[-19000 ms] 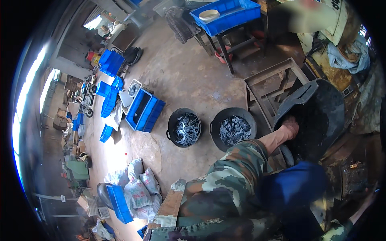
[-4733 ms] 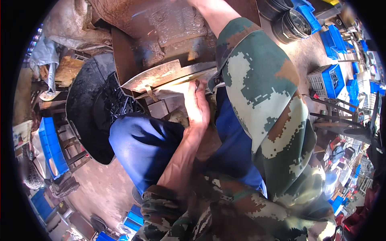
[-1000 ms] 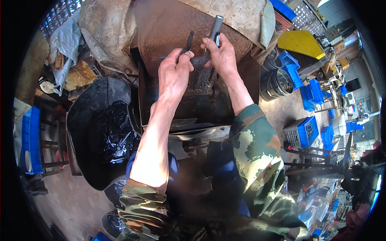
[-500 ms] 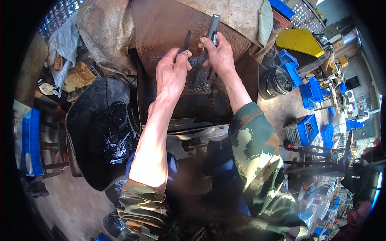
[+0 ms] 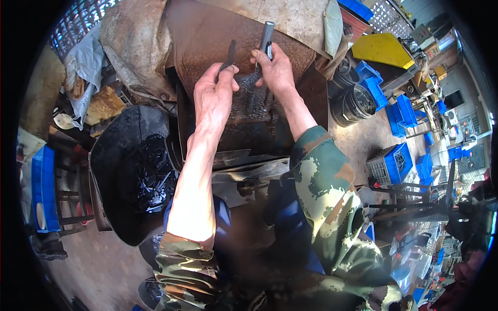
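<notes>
My left hand [image 5: 213, 98] is closed around a thin dark strip [image 5: 230, 53], which stands up from between the thumb and fingers. My right hand [image 5: 276, 75] grips a grey metal rod [image 5: 267, 33] whose round end points up and away; a small dark piece shows beside the rod at the fingers. Both hands are close together, apart from each other, above a wet, dark brown work surface [image 5: 249, 111]. Behind them rises a brown, wrinkled sheet [image 5: 202, 36]. What lies inside the closed fingers is mostly hidden.
Left of my forearm stands a large black tub [image 5: 116, 150] with many dark, shiny thin pieces [image 5: 155, 181] in it. To the right are dark buckets [image 5: 340, 111], blue bins [image 5: 404, 116], a grey crate [image 5: 381, 170] and a yellow panel [image 5: 383, 51]. Sacking [image 5: 132, 46] hangs at the back left.
Both hands have shifted slightly left over the work surface, still holding the dark strip and the metal rod. The whole view has also moved a little.
</notes>
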